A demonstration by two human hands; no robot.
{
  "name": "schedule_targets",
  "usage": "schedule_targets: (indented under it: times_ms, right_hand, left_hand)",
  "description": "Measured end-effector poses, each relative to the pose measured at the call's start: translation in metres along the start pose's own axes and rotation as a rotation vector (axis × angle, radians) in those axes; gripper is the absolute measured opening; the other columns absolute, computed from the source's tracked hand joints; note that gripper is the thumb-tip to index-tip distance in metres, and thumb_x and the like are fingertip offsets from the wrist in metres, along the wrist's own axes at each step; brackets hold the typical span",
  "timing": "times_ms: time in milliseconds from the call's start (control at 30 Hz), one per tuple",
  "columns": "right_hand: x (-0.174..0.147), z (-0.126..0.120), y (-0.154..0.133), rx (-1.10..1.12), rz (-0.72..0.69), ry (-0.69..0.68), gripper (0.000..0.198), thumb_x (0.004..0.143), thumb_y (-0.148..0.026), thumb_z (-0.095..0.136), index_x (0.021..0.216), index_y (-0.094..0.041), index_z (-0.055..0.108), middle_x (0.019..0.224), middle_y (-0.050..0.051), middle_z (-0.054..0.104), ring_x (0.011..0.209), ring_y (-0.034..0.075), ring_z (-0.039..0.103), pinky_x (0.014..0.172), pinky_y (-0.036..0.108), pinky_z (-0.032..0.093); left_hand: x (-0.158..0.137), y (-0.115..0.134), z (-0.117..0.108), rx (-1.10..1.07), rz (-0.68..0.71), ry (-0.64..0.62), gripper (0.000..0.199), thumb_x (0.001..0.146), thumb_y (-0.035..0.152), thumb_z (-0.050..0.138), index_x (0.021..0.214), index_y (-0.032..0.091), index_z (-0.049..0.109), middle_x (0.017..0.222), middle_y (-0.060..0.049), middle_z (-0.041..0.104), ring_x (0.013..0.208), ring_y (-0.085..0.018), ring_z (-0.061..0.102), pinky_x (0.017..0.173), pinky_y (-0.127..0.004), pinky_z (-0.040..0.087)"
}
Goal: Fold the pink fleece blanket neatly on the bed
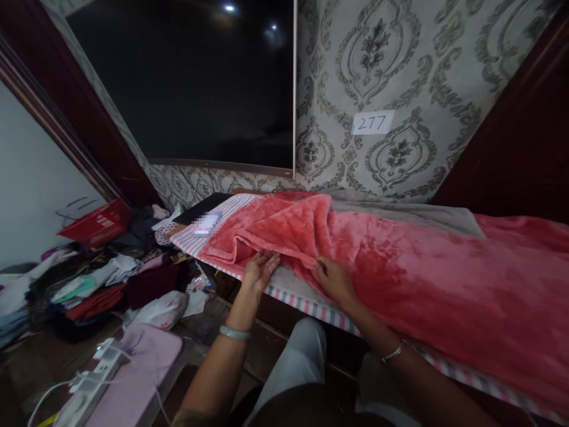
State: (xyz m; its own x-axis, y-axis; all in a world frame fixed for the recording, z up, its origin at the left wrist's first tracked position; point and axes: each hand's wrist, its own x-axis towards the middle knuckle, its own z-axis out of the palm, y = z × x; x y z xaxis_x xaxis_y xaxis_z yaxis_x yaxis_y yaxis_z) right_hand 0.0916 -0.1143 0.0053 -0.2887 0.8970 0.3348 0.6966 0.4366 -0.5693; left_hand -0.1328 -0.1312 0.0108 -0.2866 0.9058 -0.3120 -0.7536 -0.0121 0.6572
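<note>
A plush coral-red blanket (427, 267) lies along a low bench, bunched into folds at its left end, with a grey side showing at the back and under the front edge. My left hand (260, 271) is at the front of the folds, palm turned up and fingers stretched out, touching the blanket's edge. My right hand (334, 280) pinches the blanket's front edge a little further right. Beneath the blanket lies a striped pink, grey and white cloth (306, 303). A small pale item, blurred out, rests on the cloth's left end.
A large black television (191, 83) hangs on the patterned wall above the bench. Heaped clothes (102, 290) and a red bag (100, 224) lie on the left. Nearer me, a white power strip (91, 385) with cables rests on a pink stool (151, 350).
</note>
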Motion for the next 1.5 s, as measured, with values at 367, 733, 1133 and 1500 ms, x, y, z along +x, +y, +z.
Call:
schedule_targets:
  times_ms: [367, 733, 1133, 1500]
  right_hand:
    - [-0.006, 0.01, 0.004, 0.0, -0.004, 0.13, 0.029, 0.093, -0.027, 0.044, 0.101, -0.022, 0.071, 0.095, 0.007, 0.074, 0.084, 0.023, 0.067, 0.073, 0.033, 0.049]
    - [-0.025, 0.013, -0.018, -0.294, -0.353, 0.022, 0.023, 0.095, -0.014, 0.049, 0.103, -0.021, 0.07, 0.1, 0.01, 0.067, 0.097, 0.025, 0.058, 0.081, 0.036, 0.048]
    - [-0.033, 0.014, -0.018, -0.431, -0.182, 0.016, 0.052, 0.091, -0.021, 0.061, 0.143, -0.019, 0.054, 0.127, 0.013, 0.062, 0.111, 0.029, 0.053, 0.09, 0.041, 0.047]
    - [-0.026, 0.017, -0.007, -0.393, -0.271, 0.09, 0.051, 0.094, -0.003, 0.042, 0.136, -0.021, 0.064, 0.122, 0.01, 0.069, 0.105, 0.023, 0.058, 0.09, 0.035, 0.05]
  left_hand:
    - [0.033, 0.0, 0.014, 0.267, -0.148, 0.002, 0.01, 0.079, 0.007, 0.057, 0.085, 0.014, 0.062, 0.06, -0.002, 0.062, 0.046, -0.013, 0.058, 0.055, -0.027, 0.055]
    - [0.003, 0.035, 0.004, 0.153, -0.078, -0.047, 0.007, 0.079, 0.012, 0.054, 0.079, 0.017, 0.058, 0.068, -0.004, 0.066, 0.069, -0.022, 0.07, 0.086, -0.053, 0.06]
    - [0.005, 0.031, 0.016, 0.097, -0.079, 0.014, 0.008, 0.076, 0.011, 0.05, 0.076, 0.019, 0.052, 0.061, -0.003, 0.062, 0.059, -0.019, 0.067, 0.063, -0.034, 0.061]
    - [0.027, 0.028, 0.025, -0.008, -0.192, -0.077, 0.036, 0.091, 0.046, 0.056, 0.111, 0.018, 0.064, 0.089, -0.012, 0.074, 0.095, -0.033, 0.073, 0.085, -0.055, 0.059]
